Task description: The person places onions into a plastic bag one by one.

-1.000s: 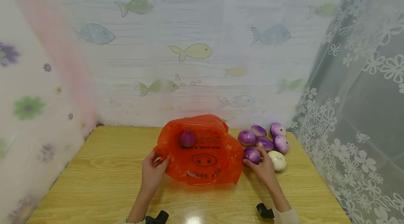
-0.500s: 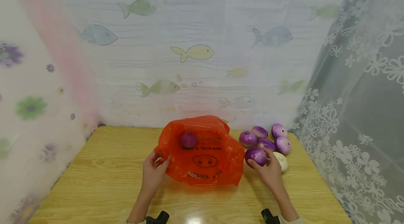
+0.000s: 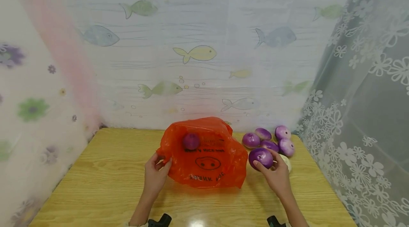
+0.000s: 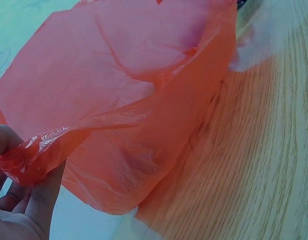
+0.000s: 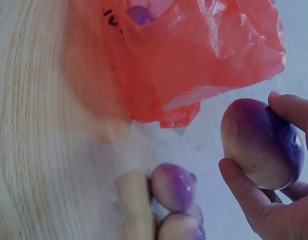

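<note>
The head view looks forward and down from above the near side of the worktop (image 3: 105, 173), far enough back to reach the fish-print curtain (image 3: 204, 21) beyond. The left wrist view sits close to the left grip (image 4: 26, 212), facing along the red plastic bag (image 4: 184, 125), with the worktop tipped up its right side. The right wrist view looks closely past the right grip (image 5: 286, 217) at the purple onion (image 5: 259, 142), the worktop running up its left. All three share the bag; the head and right wrist views also share that onion.
</note>
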{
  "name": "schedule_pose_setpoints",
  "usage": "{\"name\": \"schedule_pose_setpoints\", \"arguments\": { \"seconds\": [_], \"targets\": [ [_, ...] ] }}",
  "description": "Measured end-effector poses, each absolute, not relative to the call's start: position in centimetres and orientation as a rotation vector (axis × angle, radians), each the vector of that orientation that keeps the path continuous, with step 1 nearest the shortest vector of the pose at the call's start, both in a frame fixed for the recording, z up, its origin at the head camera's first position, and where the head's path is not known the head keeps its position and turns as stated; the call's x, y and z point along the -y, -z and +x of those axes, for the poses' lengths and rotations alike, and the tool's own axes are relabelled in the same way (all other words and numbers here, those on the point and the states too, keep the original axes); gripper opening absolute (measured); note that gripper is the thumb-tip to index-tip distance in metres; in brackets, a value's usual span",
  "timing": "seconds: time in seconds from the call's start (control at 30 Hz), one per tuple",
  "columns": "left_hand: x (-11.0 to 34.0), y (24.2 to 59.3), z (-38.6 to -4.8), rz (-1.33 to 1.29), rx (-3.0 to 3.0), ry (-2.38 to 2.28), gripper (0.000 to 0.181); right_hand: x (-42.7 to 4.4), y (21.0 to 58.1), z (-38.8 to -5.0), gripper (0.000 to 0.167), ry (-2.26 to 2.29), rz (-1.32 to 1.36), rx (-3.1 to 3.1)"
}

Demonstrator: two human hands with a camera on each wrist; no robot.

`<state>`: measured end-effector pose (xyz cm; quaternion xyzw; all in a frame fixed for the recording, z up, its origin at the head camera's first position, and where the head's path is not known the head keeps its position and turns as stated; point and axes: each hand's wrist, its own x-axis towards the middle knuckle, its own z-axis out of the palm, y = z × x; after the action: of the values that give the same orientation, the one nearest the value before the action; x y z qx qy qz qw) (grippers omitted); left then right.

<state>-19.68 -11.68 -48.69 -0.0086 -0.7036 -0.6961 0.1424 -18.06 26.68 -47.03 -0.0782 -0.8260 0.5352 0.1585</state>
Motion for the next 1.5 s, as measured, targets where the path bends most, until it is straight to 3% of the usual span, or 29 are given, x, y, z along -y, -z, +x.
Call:
{"name": "schedule_pose_setpoints", "arguments": {
  "seconds": [1.03,1.5],
  "targets": [
    [11.4,48.7,-19.6,-0.049,1.992,2.018,0.032,-23.9,41.1,-13.9,0.068,-1.902,0.001,2.314],
    [11.2,48.8,-19.4,-0.075,1.999,2.024,0.033,-22.7,40.9,-12.9,0.066,-2.082,0.302,2.217]
  ]
}}
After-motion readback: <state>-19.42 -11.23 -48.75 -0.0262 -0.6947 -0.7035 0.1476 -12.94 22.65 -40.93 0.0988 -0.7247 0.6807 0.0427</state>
